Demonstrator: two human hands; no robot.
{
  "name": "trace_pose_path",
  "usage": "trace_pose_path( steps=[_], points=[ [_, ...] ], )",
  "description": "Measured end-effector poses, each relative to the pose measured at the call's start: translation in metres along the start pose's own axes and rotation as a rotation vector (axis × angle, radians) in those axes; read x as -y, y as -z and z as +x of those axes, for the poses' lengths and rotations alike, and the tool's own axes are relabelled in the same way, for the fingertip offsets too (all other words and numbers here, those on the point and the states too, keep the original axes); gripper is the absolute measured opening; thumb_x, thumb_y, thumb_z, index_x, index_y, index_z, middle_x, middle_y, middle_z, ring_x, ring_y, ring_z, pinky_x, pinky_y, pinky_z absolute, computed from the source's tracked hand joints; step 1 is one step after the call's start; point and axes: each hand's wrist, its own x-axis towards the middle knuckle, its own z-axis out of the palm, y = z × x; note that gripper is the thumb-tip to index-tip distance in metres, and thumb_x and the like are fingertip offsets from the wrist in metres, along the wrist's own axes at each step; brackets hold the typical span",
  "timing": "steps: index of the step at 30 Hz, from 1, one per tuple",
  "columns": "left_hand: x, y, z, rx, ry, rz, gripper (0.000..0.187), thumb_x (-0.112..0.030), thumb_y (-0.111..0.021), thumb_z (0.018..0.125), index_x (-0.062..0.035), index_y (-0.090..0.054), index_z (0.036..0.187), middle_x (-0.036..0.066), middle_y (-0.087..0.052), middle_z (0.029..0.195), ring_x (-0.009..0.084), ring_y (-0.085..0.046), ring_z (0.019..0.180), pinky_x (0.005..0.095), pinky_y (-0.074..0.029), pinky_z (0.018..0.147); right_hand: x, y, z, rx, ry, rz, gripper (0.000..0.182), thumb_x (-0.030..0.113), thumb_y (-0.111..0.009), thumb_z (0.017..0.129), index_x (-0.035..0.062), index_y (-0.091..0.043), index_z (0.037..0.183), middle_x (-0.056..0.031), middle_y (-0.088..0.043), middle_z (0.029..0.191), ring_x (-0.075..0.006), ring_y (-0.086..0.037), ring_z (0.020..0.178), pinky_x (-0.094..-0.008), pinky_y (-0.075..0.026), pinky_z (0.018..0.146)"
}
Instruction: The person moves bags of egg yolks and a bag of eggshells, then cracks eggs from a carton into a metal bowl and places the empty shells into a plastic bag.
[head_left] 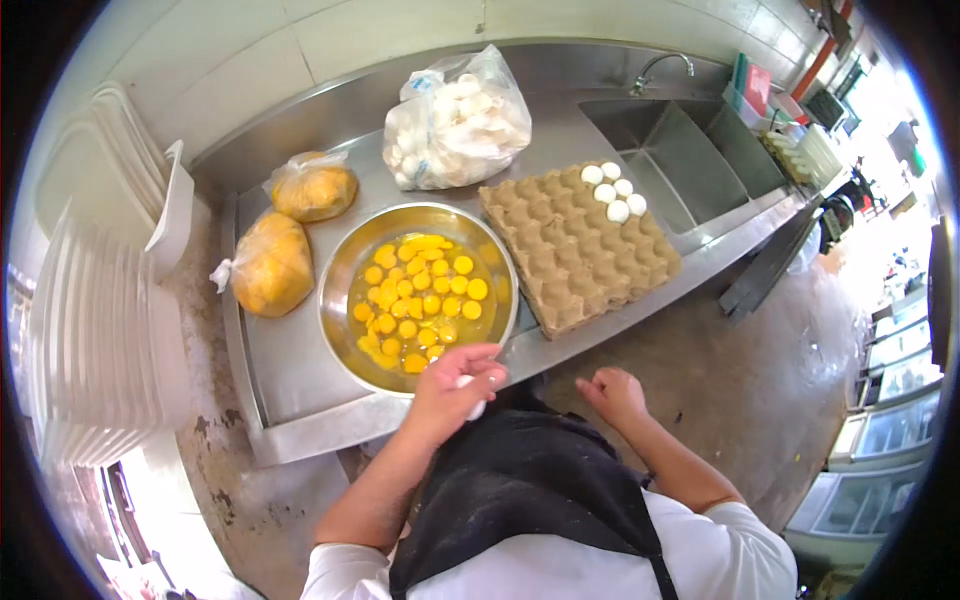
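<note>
My left hand (455, 393) is at the near rim of a steel bowl (340, 262), its fingers closed around a white egg (470, 397). Several yolks (415, 300) lie in clear egg white inside the bowl. My right hand (613, 395) hangs off the counter's front edge, fingers curled, with nothing visible in it. Right of the bowl is a stack of brown cardboard egg trays (580, 250); several white eggs (618, 211) sit in its far right corner.
Behind the bowl stands a clear bag of white eggshells (458, 125). Two bags of yellow contents (272, 265) lie at the left. A double sink (680, 150) with a faucet (662, 70) is at the back right. White plastic trays (110, 330) are stacked at the far left.
</note>
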Motion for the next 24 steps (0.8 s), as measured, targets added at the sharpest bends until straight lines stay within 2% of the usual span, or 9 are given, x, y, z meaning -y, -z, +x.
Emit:
trace_pose_path(
  steps=[3,5,8,10,14,16,19,22,24],
  points=[
    [0.005,-0.017,0.000,0.103,0.047,-0.076,0.040,-0.021,-0.066,0.091,-0.0005,-0.056,0.124,0.009,-0.066,0.101,0.0111,-0.060,0.075,0.0246,-0.050,0.071,0.019,0.010,-0.005,-0.145,0.169,-0.093,0.030,0.029,-0.069,0.085,0.0047,-0.063,0.101,-0.0147,-0.064,0.095,-0.0303,-0.066,0.083,-0.0388,-0.054,0.076],
    [0.008,-0.024,0.002,0.116,0.094,-0.127,0.042,-0.031,-0.056,0.097,-0.0017,-0.054,0.127,0.010,-0.065,0.106,0.0137,-0.061,0.080,0.0275,-0.051,0.075,0.043,0.017,-0.017,-0.402,0.402,0.414,0.032,0.027,-0.069,0.086,0.0040,-0.063,0.107,-0.0148,-0.065,0.098,-0.0266,-0.067,0.080,-0.0363,-0.054,0.072],
    [0.002,-0.034,0.004,-0.017,0.229,-0.363,0.047,-0.039,-0.045,0.101,-0.0031,-0.049,0.131,0.011,-0.063,0.113,0.0168,-0.063,0.084,0.0299,-0.052,0.075,0.076,0.028,-0.034,-0.353,0.556,0.532,0.037,0.026,-0.070,0.086,0.0047,-0.062,0.116,-0.0149,-0.065,0.104,-0.0233,-0.068,0.076,-0.0337,-0.055,0.069],
    [0.010,-0.034,0.012,0.038,0.267,-0.394,0.056,-0.047,-0.037,0.101,-0.0029,-0.043,0.135,0.013,-0.060,0.119,0.0207,-0.063,0.094,0.0340,-0.052,0.081,0.090,0.027,-0.037,-0.328,0.620,0.488,0.045,0.027,-0.071,0.085,0.0067,-0.060,0.124,-0.0163,-0.064,0.115,-0.0243,-0.069,0.076,-0.0326,-0.056,0.070],
    [0.009,-0.041,0.014,0.010,0.230,-0.544,0.061,-0.050,-0.041,0.100,-0.0021,-0.038,0.137,0.011,-0.055,0.122,0.0217,-0.058,0.105,0.0364,-0.050,0.087,0.100,0.021,-0.038,-0.251,0.647,0.366,0.054,0.032,-0.071,0.085,0.0067,-0.055,0.130,-0.0185,-0.059,0.127,-0.0283,-0.069,0.089,-0.0366,-0.056,0.077],
    [0.011,-0.045,0.013,-0.006,0.249,-0.564,0.061,-0.051,-0.041,0.100,-0.0023,-0.037,0.137,0.011,-0.054,0.123,0.0221,-0.057,0.109,0.0372,-0.049,0.090,0.099,0.016,-0.037,-0.389,0.737,0.290,0.057,0.030,-0.070,0.085,0.0046,-0.051,0.132,-0.0183,-0.055,0.132,-0.0318,-0.065,0.101,-0.0397,-0.054,0.084],
    [0.023,-0.048,0.013,0.034,0.259,-0.570,0.060,-0.049,-0.042,0.100,-0.0021,-0.038,0.137,0.011,-0.054,0.121,0.0218,-0.056,0.110,0.0373,-0.049,0.090,0.100,0.016,-0.038,-0.389,0.753,0.260,0.056,0.027,-0.070,0.084,0.0034,-0.050,0.131,-0.0180,-0.055,0.132,-0.0343,-0.060,0.111,-0.0417,-0.051,0.089],
    [0.028,-0.053,0.010,-0.001,0.263,-0.553,0.061,-0.050,-0.044,0.099,-0.0018,-0.040,0.137,0.010,-0.054,0.121,0.0213,-0.057,0.108,0.0360,-0.052,0.085,0.098,0.015,-0.036,-0.396,0.772,0.222,0.052,0.024,-0.070,0.082,0.0044,-0.053,0.127,-0.0181,-0.057,0.128,-0.0341,-0.060,0.110,-0.0420,-0.051,0.089],
    [0.028,-0.051,0.008,-0.006,0.291,-0.488,0.061,-0.052,-0.037,0.100,-0.0020,-0.040,0.136,0.013,-0.053,0.128,0.0233,-0.055,0.115,0.0386,-0.046,0.097,0.098,0.013,-0.037,-0.373,0.768,0.229,0.051,0.023,-0.070,0.082,0.0041,-0.053,0.127,-0.0181,-0.058,0.126,-0.0344,-0.060,0.110,-0.0419,-0.051,0.089]
  ],
)
